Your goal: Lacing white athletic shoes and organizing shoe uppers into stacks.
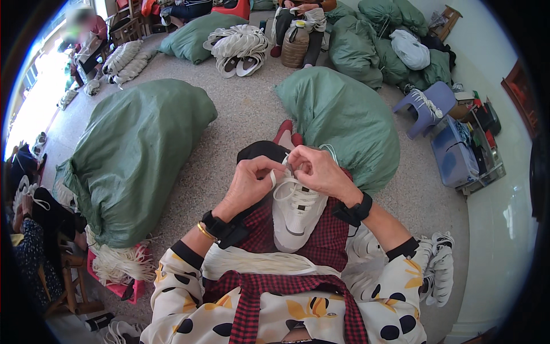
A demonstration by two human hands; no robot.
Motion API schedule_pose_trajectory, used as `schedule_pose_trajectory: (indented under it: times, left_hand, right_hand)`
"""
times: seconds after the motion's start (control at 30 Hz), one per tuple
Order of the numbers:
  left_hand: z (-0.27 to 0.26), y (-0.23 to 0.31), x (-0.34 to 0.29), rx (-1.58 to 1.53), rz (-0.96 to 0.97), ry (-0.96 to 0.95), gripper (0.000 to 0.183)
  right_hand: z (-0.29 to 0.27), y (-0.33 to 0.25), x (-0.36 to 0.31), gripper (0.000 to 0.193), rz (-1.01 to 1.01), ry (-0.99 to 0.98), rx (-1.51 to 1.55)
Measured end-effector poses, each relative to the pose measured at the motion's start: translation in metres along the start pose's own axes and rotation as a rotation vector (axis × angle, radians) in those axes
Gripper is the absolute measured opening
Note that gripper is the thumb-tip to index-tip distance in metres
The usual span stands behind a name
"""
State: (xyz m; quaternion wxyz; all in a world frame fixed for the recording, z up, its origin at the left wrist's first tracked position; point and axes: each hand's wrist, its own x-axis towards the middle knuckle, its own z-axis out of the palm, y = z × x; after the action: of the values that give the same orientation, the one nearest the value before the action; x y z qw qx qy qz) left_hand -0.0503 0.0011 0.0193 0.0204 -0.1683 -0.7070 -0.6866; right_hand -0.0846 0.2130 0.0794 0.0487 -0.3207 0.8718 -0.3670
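A white sneaker [298, 221] rests on my lap, toe toward me, over a red and black checked apron [258, 223]. Its upper eyelets are threaded with a white shoelace [272, 179]. My left hand [252, 179] pinches the lace at the ankle end of the shoe, with a small loop hanging by the fingertips. Right beside it, my right hand [322, 172] is closed with thumb and fingertips on the lace near the tongue; the exact grip is partly hidden. Nearer my waist, a bundle of white shoelaces [258, 262] lies across my lap.
Large green sacks [143, 149] [344, 123] stand ahead on both sides. A pink basket of laces [120, 269] is at left, and white sneakers [441, 266] are piled at right. Farther off are a purple stool [427, 106], a blue bin [452, 152] and other seated people.
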Motion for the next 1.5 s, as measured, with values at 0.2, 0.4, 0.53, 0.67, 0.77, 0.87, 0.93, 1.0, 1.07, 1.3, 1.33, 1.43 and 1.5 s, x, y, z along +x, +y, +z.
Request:
schedule_pose_trajectory:
  times: [0.2, 0.4, 0.53, 0.67, 0.77, 0.87, 0.93, 1.0, 1.07, 1.3, 1.33, 1.43, 1.5]
  left_hand:
    - [0.016, -0.005, -0.004, 0.094, 0.032, 0.188, 0.01]
    - [0.02, 0.006, 0.002, 0.376, 0.261, 0.215, 0.01]
    - [0.021, 0.014, 0.005, 0.468, 0.266, 0.187, 0.009]
    - [0.025, 0.002, 0.004, 0.124, -0.046, 0.209, 0.009]
    - [0.025, 0.001, 0.002, 0.023, -0.153, 0.219, 0.01]
    - [0.021, 0.017, 0.002, 0.111, -0.143, 0.178, 0.011]
    - [0.013, 0.016, 0.002, 0.124, -0.138, 0.138, 0.012]
    - [0.009, 0.005, 0.002, 0.073, -0.159, 0.144, 0.012]
    - [0.016, 0.0, 0.005, 0.071, -0.136, 0.157, 0.01]
    - [0.017, -0.005, 0.003, 0.011, -0.021, 0.148, 0.009]
    - [0.016, 0.0, 0.002, -0.069, 0.015, 0.141, 0.005]
    - [0.007, -0.005, 0.005, -0.179, 0.033, 0.287, 0.007]
    - [0.007, -0.012, 0.005, -0.156, 0.047, 0.277, 0.009]
  right_hand:
    - [-0.002, 0.001, -0.006, 0.021, 0.134, -0.005, 0.245]
    - [-0.003, 0.003, -0.006, 0.023, 0.153, 0.019, 0.262]
    - [-0.001, 0.003, -0.006, 0.022, 0.15, 0.034, 0.272]
    - [0.003, 0.003, -0.006, 0.019, 0.074, 0.045, 0.278]
    - [0.0, 0.009, -0.003, 0.021, 0.222, -0.021, 0.426]
    - [0.003, 0.016, -0.006, 0.017, 0.136, 0.051, 0.398]
    - [0.008, 0.013, -0.005, 0.017, 0.098, 0.07, 0.359]
    - [0.008, 0.007, -0.003, 0.017, 0.063, 0.089, 0.321]
    - [0.005, -0.003, -0.001, 0.018, 0.041, 0.055, 0.239]
    - [0.002, 0.003, 0.0, 0.017, -0.089, 0.103, 0.018]
    - [-0.003, 0.001, -0.001, 0.016, -0.215, 0.151, -0.17]
    - [-0.02, -0.012, -0.011, 0.009, -0.267, 0.156, -0.417]
    - [-0.033, -0.013, -0.025, 0.009, -0.133, 0.139, -0.432]
